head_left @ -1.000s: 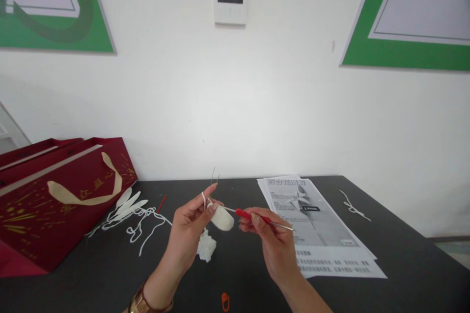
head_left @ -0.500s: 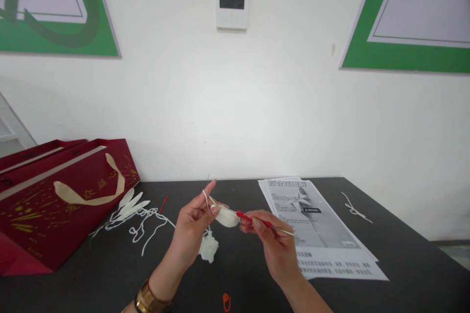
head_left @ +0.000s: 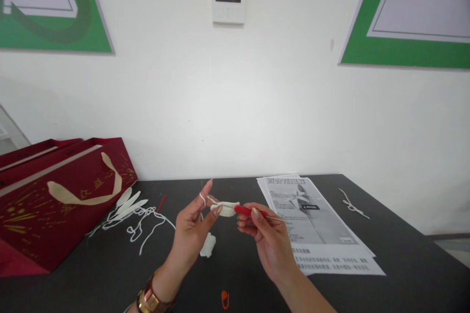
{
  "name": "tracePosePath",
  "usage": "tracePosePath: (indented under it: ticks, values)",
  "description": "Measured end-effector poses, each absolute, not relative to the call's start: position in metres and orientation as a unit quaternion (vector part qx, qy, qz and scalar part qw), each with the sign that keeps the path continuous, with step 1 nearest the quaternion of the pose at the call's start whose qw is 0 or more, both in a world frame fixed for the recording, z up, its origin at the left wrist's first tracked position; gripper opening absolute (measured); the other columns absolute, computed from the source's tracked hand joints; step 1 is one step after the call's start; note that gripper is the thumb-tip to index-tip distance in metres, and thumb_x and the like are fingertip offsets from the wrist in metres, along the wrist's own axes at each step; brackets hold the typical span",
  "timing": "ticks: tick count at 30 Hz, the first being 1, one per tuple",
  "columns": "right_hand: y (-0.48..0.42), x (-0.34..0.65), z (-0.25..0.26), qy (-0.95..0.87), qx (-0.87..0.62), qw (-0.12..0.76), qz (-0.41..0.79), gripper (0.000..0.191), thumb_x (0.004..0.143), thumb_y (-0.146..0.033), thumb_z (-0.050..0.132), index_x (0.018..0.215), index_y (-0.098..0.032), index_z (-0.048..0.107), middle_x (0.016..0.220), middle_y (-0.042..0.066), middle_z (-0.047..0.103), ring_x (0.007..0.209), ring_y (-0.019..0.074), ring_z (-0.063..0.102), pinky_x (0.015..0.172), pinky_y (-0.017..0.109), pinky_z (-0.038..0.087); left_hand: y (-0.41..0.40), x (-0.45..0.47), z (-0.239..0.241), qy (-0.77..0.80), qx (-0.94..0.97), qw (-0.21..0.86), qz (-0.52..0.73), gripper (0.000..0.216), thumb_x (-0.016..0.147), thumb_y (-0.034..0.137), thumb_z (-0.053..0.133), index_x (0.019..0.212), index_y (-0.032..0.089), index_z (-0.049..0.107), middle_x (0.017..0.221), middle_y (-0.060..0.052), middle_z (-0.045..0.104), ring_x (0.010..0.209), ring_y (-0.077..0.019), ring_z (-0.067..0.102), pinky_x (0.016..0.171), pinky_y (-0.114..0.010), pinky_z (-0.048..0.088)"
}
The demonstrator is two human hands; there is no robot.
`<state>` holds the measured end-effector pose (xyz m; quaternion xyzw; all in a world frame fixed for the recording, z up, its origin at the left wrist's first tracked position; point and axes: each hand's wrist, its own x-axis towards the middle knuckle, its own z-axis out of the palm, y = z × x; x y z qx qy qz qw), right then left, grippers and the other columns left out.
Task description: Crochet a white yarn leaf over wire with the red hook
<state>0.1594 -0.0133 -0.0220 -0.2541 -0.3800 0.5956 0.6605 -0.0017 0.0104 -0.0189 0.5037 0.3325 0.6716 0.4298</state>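
Between thumb and fingers, my left hand [head_left: 193,222] pinches a small white crochet piece [head_left: 228,211], with the yarn looped over its raised index finger. My right hand [head_left: 270,239] grips a crochet hook [head_left: 247,212] by its red handle. The hook's metal shaft lies along the crochet piece and points at my left fingertips; its exact tip is hard to make out. Below my left hand a small bundle of white yarn [head_left: 208,245] rests on the black table [head_left: 198,288].
Dark red gift bags [head_left: 81,186] stand at the left. Beside them lie white crocheted petals [head_left: 127,205] with loose yarn tails and a red needle-like stick [head_left: 161,203]. Printed sheets [head_left: 323,225] lie right, a yarn scrap [head_left: 353,205] beyond, an orange stitch marker [head_left: 225,299] in front.
The crochet piece has turned from hanging down to lying flatter, and the hook now runs along it. My right hand has shifted slightly left. The whole view has moved a little.
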Motion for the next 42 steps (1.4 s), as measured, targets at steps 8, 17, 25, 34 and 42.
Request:
tracePosePath:
  ticks: [8,17,25,34,42]
  values:
    - [-0.023,0.162,-0.021,-0.62,-0.286,0.652,0.329,0.027,0.086,-0.01,0.054,0.105,-0.025,0.068,0.091,0.006,0.072,0.079,0.0168,0.068,0.07,0.03,0.057,0.003,0.011,-0.02,0.351,0.455,0.428,0.698,0.031,0.067,0.016,0.076,0.097,0.022,0.073,0.073,0.002,0.063,0.083,-0.0142,0.057,0.09,-0.028,0.038]
    - [-0.031,0.169,-0.023,-0.753,-0.214,0.613,0.11,0.052,0.079,0.004,0.05,0.123,-0.024,0.059,0.109,0.011,0.066,0.094,0.0216,0.063,0.065,0.029,0.059,-0.001,0.008,0.001,0.24,0.319,0.672,0.624,0.062,0.068,0.011,0.072,0.127,0.019,0.055,0.068,0.003,0.06,0.061,-0.0081,0.054,0.065,-0.02,0.042]
    - [-0.03,0.165,-0.025,-0.572,-0.251,0.688,0.369,0.021,0.087,-0.016,0.056,0.096,-0.026,0.072,0.094,0.007,0.068,0.078,0.0203,0.066,0.062,0.033,0.058,-0.004,-0.007,0.011,0.248,0.354,0.648,0.627,0.061,0.067,0.012,0.074,0.125,0.021,0.057,0.074,0.001,0.061,0.065,-0.0083,0.052,0.065,-0.021,0.041]
    - [-0.029,0.168,-0.016,-0.541,-0.232,0.698,0.408,0.014,0.083,-0.019,0.062,0.09,-0.022,0.073,0.086,0.007,0.068,0.074,0.0196,0.066,0.059,0.029,0.057,-0.007,-0.016,0.02,0.259,0.387,0.641,0.611,0.06,0.068,0.012,0.074,0.125,0.022,0.058,0.073,0.001,0.059,0.065,-0.0085,0.05,0.066,-0.022,0.038]
    - [-0.027,0.176,-0.013,-0.557,-0.226,0.668,0.438,0.013,0.083,-0.02,0.062,0.09,-0.022,0.073,0.084,0.008,0.068,0.073,0.0203,0.065,0.059,0.032,0.056,-0.007,-0.029,0.026,0.246,0.412,0.68,0.554,0.055,0.066,0.01,0.074,0.119,0.018,0.063,0.069,0.001,0.057,0.062,-0.0087,0.046,0.061,-0.022,0.035]
